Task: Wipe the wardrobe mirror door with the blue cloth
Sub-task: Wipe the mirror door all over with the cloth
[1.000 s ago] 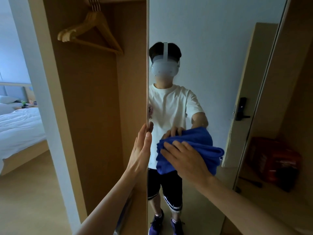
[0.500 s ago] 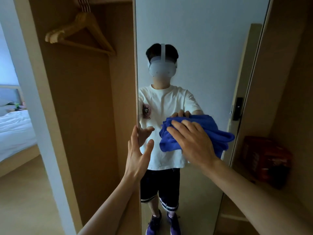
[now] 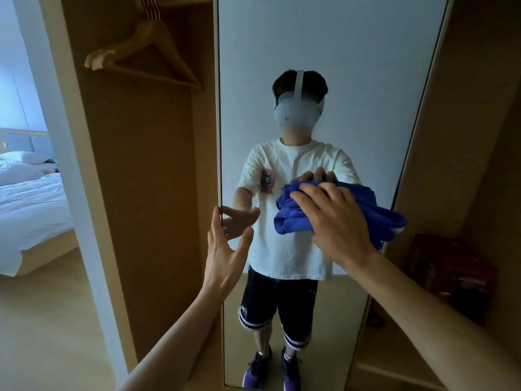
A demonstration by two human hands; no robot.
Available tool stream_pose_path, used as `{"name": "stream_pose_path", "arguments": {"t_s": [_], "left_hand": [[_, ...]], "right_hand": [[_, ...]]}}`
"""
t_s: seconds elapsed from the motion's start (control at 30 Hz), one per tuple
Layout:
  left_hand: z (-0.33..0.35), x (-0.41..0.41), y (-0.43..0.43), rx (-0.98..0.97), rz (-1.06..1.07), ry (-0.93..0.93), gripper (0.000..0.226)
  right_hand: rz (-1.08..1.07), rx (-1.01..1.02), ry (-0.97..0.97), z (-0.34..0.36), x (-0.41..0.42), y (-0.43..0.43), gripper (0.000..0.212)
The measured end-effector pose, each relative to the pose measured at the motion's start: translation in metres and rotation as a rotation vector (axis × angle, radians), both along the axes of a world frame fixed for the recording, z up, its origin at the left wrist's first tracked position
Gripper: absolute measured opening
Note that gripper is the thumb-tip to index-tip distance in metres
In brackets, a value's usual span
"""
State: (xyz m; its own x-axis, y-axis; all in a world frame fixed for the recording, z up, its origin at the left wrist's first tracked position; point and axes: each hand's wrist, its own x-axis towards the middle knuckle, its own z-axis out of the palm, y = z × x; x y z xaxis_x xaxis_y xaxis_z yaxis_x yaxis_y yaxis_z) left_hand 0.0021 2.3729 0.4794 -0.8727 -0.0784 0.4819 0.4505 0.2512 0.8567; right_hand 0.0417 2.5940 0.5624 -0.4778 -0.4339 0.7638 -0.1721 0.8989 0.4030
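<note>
Right hand point(image 3: 335, 224) presses a bunched blue cloth point(image 3: 293, 218) to the mirror door point(image 3: 324, 38), fingers spread flat. Left hand point(image 3: 225, 249) hangs loosely splayed and empty at the door's left edge. Wooden hangers point(image 3: 146, 55) hang left; a bed point(image 3: 31, 210) lies beyond.

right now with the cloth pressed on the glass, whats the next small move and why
Probably slide the right hand and the blue cloth sideways across the mirror door, toward its left edge. The cloth sits bunched against the glass at mid height, near the right side, so bare glass lies to its left. The open left hand is at that edge, seemingly placed to steady the door.
</note>
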Motion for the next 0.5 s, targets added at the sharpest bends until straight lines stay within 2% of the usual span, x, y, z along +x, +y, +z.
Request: {"name": "stream_pose_path", "arguments": {"t_s": [0.1, 0.2, 0.33, 0.5], "left_hand": [[0.001, 0.001, 0.006, 0.022, 0.042, -0.009, 0.095], [0.0, 0.001, 0.013, 0.024, 0.059, -0.017, 0.093], [-0.005, 0.003, 0.013, -0.001, 0.089, -0.02, 0.093], [-0.008, 0.006, 0.011, -0.023, 0.116, -0.039, 0.094]], "right_hand": [[0.005, -0.012, 0.025, -0.005, -0.001, 0.002, 0.047], [0.031, 0.045, 0.005, -0.044, -0.002, 0.013, 0.043], [0.054, 0.127, -0.096, -0.079, 0.0, 0.023, 0.051], [0.086, 0.103, -0.075, -0.059, 0.0, 0.024, 0.045]]}}
